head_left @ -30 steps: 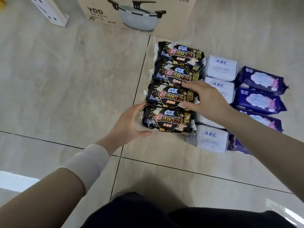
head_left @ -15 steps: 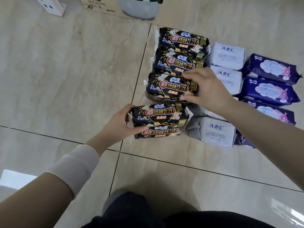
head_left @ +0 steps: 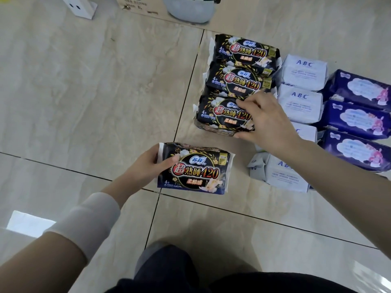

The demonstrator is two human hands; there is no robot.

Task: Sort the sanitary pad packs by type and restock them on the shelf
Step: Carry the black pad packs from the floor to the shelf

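Note:
Sanitary pad packs lie sorted in three columns on the tiled floor. My left hand (head_left: 146,166) grips a black "420" pack (head_left: 195,169) by its left end, held apart from the others, nearer to me. My right hand (head_left: 266,121) curls round the right end of the nearest black pack (head_left: 220,115) in the row, thumb under its front edge. Two more black packs (head_left: 243,66) lie behind it. White ABC packs (head_left: 302,102) form the middle column, my right arm covering part of them. Dark blue packs (head_left: 357,119) lie at the right.
A cardboard box (head_left: 146,7) printed with a pot stands at the back, and a white box (head_left: 82,7) lies to its left. Bare beige tiles (head_left: 95,81) stretch to the left. My dark-clothed knee (head_left: 169,269) is at the bottom.
My left hand has lifted one black pack out of the row and drawn it toward me and left. My right hand has shifted onto the following black pack and closed round it.

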